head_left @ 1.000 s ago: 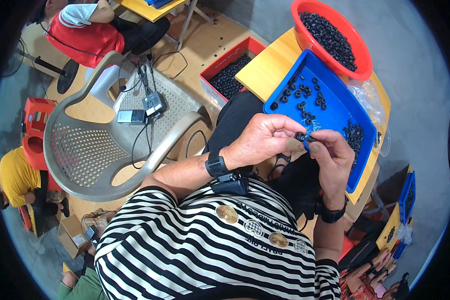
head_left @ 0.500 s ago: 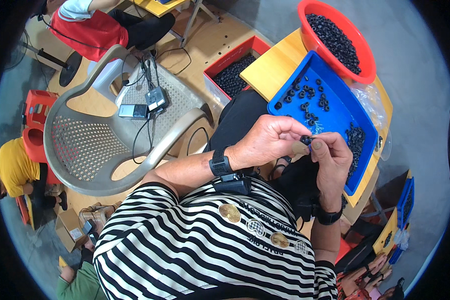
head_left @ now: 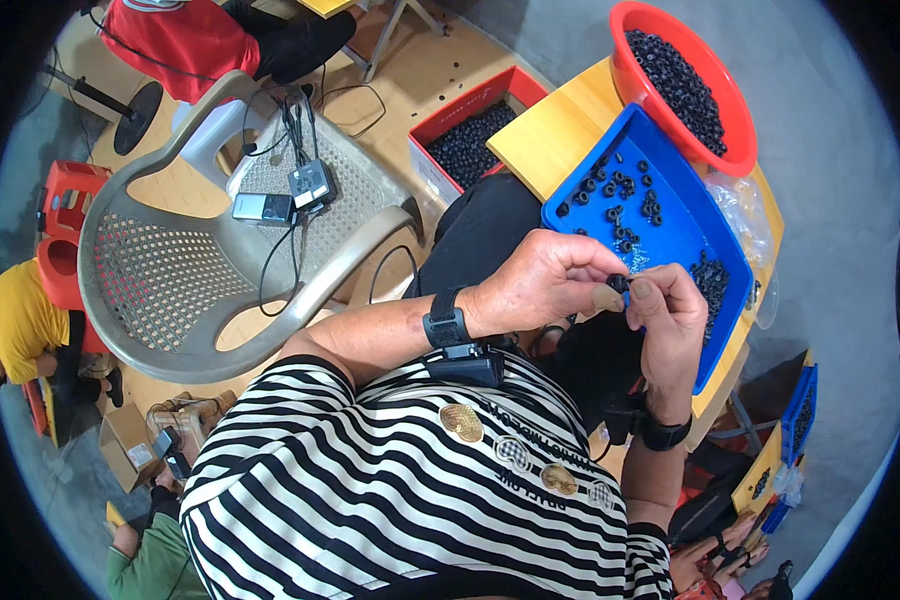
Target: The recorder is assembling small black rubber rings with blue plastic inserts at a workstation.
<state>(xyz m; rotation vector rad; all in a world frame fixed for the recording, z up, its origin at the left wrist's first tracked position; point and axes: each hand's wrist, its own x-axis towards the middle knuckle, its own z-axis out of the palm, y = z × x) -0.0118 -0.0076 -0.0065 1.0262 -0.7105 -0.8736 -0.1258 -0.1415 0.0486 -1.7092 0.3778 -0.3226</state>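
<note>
A small black ring-shaped part (head_left: 619, 284) is pinched between thumb and fingertips of my left hand (head_left: 538, 285), above the near edge of a blue tray (head_left: 660, 240). My right hand (head_left: 672, 325) meets it from the other side, its thumb and forefinger closed against the same part; whatever else those fingertips hold is too small to make out. Loose black parts (head_left: 622, 188) like it lie scattered over the tray's far half, and a denser heap (head_left: 710, 285) sits along its right side beyond my right hand.
A red basin (head_left: 738, 150) full of black parts stands behind the tray on a yellow table (head_left: 530, 150). A red box (head_left: 440, 130) of similar parts is on the floor. To the left is a grey plastic chair (head_left: 195, 345) carrying cables and small devices. Other people sit around.
The whole view has shifted slightly, with the tray and basin a little further right. Both hands stay together on the black part, with only slight finger movement.
</note>
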